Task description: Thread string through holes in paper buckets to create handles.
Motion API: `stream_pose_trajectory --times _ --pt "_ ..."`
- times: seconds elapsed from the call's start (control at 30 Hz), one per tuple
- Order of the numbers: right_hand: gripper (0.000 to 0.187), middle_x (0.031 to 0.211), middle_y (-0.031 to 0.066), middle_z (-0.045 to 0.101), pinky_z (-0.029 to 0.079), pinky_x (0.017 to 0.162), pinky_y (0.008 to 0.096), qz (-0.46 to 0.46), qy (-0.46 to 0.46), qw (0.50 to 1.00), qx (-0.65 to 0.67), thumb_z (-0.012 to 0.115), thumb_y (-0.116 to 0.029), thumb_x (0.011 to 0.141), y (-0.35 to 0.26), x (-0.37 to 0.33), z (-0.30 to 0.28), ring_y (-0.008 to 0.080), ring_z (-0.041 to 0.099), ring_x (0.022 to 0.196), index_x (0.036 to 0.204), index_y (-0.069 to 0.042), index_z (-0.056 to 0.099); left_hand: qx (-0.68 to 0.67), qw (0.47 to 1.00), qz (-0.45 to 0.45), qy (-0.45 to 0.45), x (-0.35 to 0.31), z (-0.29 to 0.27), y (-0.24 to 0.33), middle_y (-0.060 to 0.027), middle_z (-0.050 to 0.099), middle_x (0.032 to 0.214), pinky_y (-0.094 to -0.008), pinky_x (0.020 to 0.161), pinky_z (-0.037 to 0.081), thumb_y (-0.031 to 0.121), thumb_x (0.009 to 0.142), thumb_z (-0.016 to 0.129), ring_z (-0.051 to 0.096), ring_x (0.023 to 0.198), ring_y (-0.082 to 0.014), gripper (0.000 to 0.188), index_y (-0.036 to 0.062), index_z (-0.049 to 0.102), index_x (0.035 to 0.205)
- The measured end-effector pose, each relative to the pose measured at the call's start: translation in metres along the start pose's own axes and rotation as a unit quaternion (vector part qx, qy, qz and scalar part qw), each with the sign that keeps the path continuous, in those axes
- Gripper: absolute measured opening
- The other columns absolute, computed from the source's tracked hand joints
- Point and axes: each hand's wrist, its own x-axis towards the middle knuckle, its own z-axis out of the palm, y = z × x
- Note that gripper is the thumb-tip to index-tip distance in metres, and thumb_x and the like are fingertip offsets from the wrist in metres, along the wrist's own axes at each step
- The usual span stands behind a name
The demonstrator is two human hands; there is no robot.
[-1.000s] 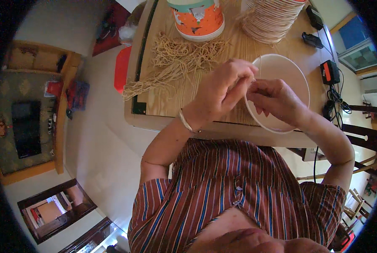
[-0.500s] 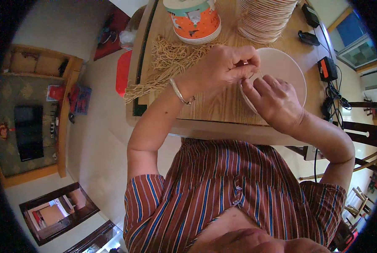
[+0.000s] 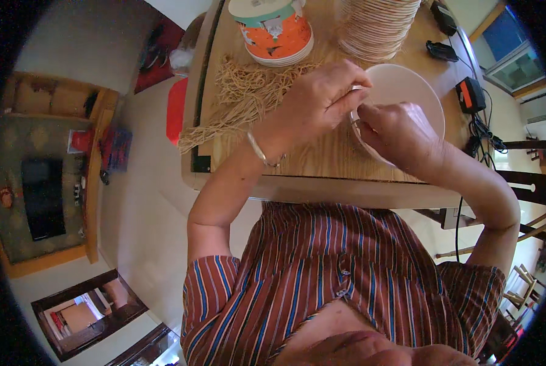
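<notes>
Over the near left rim of a white round paper tub point(image 3: 420, 91), my two hands meet with their fingertips almost touching. My left hand point(image 3: 329, 97) is closed in a pinch and wears a silver bangle on its wrist. My right hand point(image 3: 401, 127) is curled, thumb and forefinger pressed together at the rim. A short bit of thin pale cord point(image 3: 355, 122) shows by the right fingertips; the rest is hidden by the fingers. Left of the tub lies a loose heap of beige cords point(image 3: 242, 100), partly behind my left wrist.
Orange tubs with a green band point(image 3: 278, 41) stand nested at the back of the wooden table point(image 3: 297, 165). A tall pile of pale rims point(image 3: 378, 27) stands beside them. Black adapters point(image 3: 471, 97) and tangled cables point(image 3: 483, 137) lie along the right edge. A red stool point(image 3: 176, 110) is at the left.
My right hand has turned over and drawn in its fingers at the rim. My left hand has shifted slightly left, its fingers pinched closer. The view has moved a little.
</notes>
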Motion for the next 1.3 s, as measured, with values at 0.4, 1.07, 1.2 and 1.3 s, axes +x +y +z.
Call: stream_pose_trajectory --times 0.4,1.07,1.2,1.3 --pt "0.022 0.055 -0.0044 0.042 0.024 0.038 0.0204 0.282 -0.24 0.699 0.611 0.053 -0.018 0.093 0.027 0.013 -0.004 0.0042 0.033 0.044 0.075 -0.007 0.06 0.141 0.983 0.08 0.086 -0.044 0.022 0.03 -0.0077 0.058 0.093 -0.037 0.069 0.05 0.007 0.072 0.074 0.059 0.083 -0.0263 0.026 0.0098 0.063 0.096" --pt "0.009 0.062 -0.0045 0.046 0.029 0.043 0.0193 0.252 -0.127 0.787 0.549 0.059 -0.013 0.091 0.009 0.004 -0.001 0.0023 0.039 0.051 0.089 -0.006 0.062 0.073 0.989 -0.003 0.128 -0.057 0.035 0.038 -0.0074 0.06 0.091 -0.0341 0.07 0.049 -0.002 0.076 0.073 0.061 0.08 -0.0243 0.023 0.0048 0.065 0.096" --pt "0.004 0.066 -0.0048 0.049 0.033 0.045 0.0184 0.234 -0.109 0.766 0.588 0.062 -0.011 0.089 0.013 0.003 0.003 0.0024 0.042 0.054 0.089 -0.007 0.062 0.005 0.98 -0.089 0.18 -0.058 0.034 0.04 -0.0083 0.062 0.091 -0.029 0.073 0.05 -0.005 0.081 0.069 0.062 0.081 -0.0207 0.019 0.0046 0.066 0.097" --pt "0.002 0.068 -0.005 0.05 0.035 0.047 0.0182 0.225 -0.102 0.768 0.59 0.063 -0.009 0.088 0.011 0.004 0.0 0.0022 0.044 0.056 0.089 -0.008 0.062 -0.027 0.964 -0.153 0.218 -0.054 0.036 0.039 -0.0079 0.063 0.09 -0.0271 0.074 0.05 -0.005 0.082 0.068 0.062 0.081 -0.0177 0.016 0.0036 0.067 0.096"
